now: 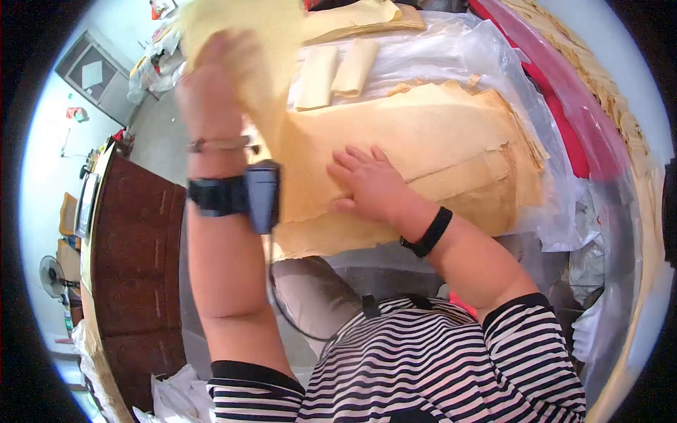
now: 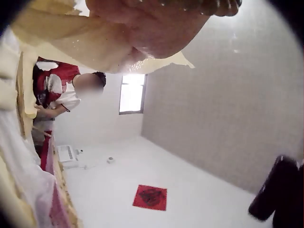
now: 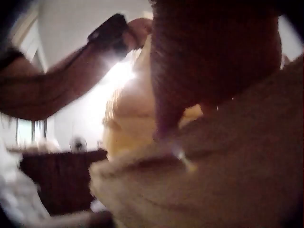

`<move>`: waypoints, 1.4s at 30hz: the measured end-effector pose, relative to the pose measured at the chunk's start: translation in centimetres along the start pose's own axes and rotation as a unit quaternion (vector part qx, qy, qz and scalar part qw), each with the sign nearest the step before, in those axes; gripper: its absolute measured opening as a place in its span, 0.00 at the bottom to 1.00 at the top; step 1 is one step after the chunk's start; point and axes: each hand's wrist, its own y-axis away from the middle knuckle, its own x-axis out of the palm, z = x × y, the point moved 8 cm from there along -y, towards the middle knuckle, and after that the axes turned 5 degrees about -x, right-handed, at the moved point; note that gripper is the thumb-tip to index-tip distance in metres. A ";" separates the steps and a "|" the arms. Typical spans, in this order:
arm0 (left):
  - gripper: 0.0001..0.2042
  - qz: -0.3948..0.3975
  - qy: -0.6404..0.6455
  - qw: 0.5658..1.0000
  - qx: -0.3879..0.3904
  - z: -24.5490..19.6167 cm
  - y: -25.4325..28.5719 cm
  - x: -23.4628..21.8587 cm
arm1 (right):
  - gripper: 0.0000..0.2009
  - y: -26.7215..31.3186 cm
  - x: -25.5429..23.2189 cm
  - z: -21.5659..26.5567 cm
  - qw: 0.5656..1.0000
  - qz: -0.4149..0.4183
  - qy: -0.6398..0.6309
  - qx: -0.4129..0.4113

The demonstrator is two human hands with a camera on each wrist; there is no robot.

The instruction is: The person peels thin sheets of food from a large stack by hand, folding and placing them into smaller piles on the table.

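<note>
My left hand (image 1: 217, 92), blurred, holds up a thin, soft yellow sheet (image 1: 278, 49) at the upper left of the head view. The raised sheet hangs down toward the pile; in the left wrist view its ragged edge (image 2: 178, 59) shows below the hand. My right hand (image 1: 374, 182) lies with fingers spread on top of a broad stack of similar yellow sheets (image 1: 437, 120). A cut or folded strip (image 1: 458, 180) crosses the stack right of that hand. In the right wrist view the right hand (image 3: 209, 52) is dark and rests on the sheet surface.
Two folded yellow bundles (image 1: 316, 77) lie behind the stack on clear plastic (image 1: 451, 53). Another pile of sheets (image 1: 360, 21) sits farther back. A dark brown cabinet (image 1: 134, 261) stands at left, a fan (image 1: 53, 276) beyond it. Another person (image 2: 61, 88) works across the table.
</note>
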 end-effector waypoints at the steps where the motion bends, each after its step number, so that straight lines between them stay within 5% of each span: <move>1: 0.14 -0.037 0.135 0.987 -0.081 0.3 -0.3 -1.6 | 0.27 -0.1 -0.9 0.3 1.000 -0.010 0.006 -0.003; 2: 0.15 -0.096 0.275 0.946 -0.146 0.6 -0.3 -3.2 | 0.25 -0.6 -0.9 0.1 0.998 0.052 0.001 0.024; 4: 0.15 -0.114 0.234 0.955 -0.139 1.9 -0.8 -7.8 | 0.22 -2.5 -1.4 0.8 0.981 0.181 -0.012 0.070; 7: 0.15 -0.056 0.105 0.988 -0.093 1.2 0.8 -8.2 | 0.19 -7.0 -1.4 4.4 0.998 -0.040 0.000 -0.052; 11: 0.15 -0.093 0.137 0.976 -0.139 1.4 2.1 -6.3 | 0.24 -10.9 3.1 6.3 0.994 -0.056 -0.076 -0.061; 12: 0.15 -0.092 -0.105 0.990 -0.022 -0.2 1.6 -7.6 | 0.26 -10.7 6.1 5.7 0.994 -0.074 -0.037 -0.066; 13: 0.16 -0.084 -0.339 0.932 0.096 -0.9 1.2 -9.0 | 0.27 -10.3 7.6 5.4 0.993 -0.092 0.001 -0.069; 14: 0.17 -0.068 -0.549 0.808 0.204 -0.4 1.2 -9.7 | 0.29 -10.0 7.5 5.6 0.996 -0.072 0.011 -0.057; 16: 0.20 -0.110 -0.318 0.938 0.086 -0.5 0.4 -14.0 | 0.31 -9.3 6.6 6.2 0.999 -0.029 0.029 -0.036; 18: 0.22 -0.184 0.019 0.976 -0.117 -0.3 0.2 -16.3 | 0.32 -9.1 7.2 6.2 0.999 -0.025 0.025 -0.026; 19: 0.22 -0.178 -0.198 0.964 -0.012 -2.4 -0.7 -17.4 | 0.32 -9.3 7.0 6.0 0.999 -0.025 0.028 -0.024; 20: 0.22 -0.163 -0.405 0.895 0.092 -3.6 -1.4 -18.8 | 0.32 -9.5 7.0 5.9 0.999 -0.015 0.030 -0.020; 22: 0.22 -0.149 -0.446 0.874 0.122 -5.5 -1.7 -19.0 | 0.32 -9.4 7.0 6.1 1.000 0.010 0.024 -0.008; 23: 0.22 -0.150 -0.371 0.911 0.103 -6.7 -2.7 -19.8 | 0.32 -9.4 7.1 6.1 1.000 0.010 0.022 -0.008; 25: 0.21 -0.117 -0.364 0.912 0.151 -8.8 -4.7 -20.1 | 0.32 -9.5 7.1 6.0 1.000 0.007 0.020 -0.006; 27: 0.20 -0.050 -0.494 0.821 0.281 -10.4 -6.2 -19.5 | 0.32 -9.4 6.7 5.9 1.000 0.008 0.015 -0.012; 30: 0.18 -0.006 -0.277 0.954 0.112 -12.4 -5.9 -12.6 | 0.32 -9.7 6.1 5.0 0.988 -0.019 -0.155 0.000; 31: 0.10 -0.103 -0.469 0.838 0.260 -16.6 -2.3 -7.3 | 0.32 -9.5 5.9 4.3 0.971 -0.030 -0.236 0.012; 32: 0.06 -0.192 -0.621 0.655 0.385 -20.3 2.3 -1.3 | 0.32 -8.3 5.2 3.7 0.911 -0.067 -0.406 0.028; 33: 0.08 -0.133 -0.539 0.699 0.451 -19.7 2.2 0.5 | 0.31 -6.5 4.1 3.1 0.821 -0.101 -0.560 0.044; 34: 0.09 -0.039 -0.426 0.844 0.324 -17.1 0.4 2.7 | 0.31 -4.8 3.0 2.0 0.705 -0.134 -0.694 0.060; 35: 0.09 0.020 -0.408 0.819 0.403 -13.0 2.1 6.6 | 0.31 -3.0 3.0 0.0 0.561 -0.133 -0.807 0.128; 36: 0.11 0.116 -0.282 0.879 0.366 -10.3 4.3 9.0 | 0.31 -0.8 3.1 -2.0 0.394 -0.130 -0.890 0.191; 37: 0.15 0.208 -0.122 0.915 0.322 -8.4 7.8 11.3 | 0.31 0.7 2.4 -4.1 0.339 -0.069 -0.937 0.047; 39: 0.24 0.323 0.013 0.907 0.271 -7.2 15.4 14.0 | 0.32 4.9 -1.1 -6.5 0.354 -0.114 -0.925 0.079; 40: 0.38 0.391 -0.110 0.881 0.243 -7.0 19.3 14.1 | 0.32 6.7 -2.6 -7.1 0.370 -0.133 -0.915 0.091; 42: 0.41 0.431 -0.229 0.847 0.210 -5.6 24.7 13.5 | 0.32 9.4 -5.0 -7.6 0.397 -0.167 -0.896 0.107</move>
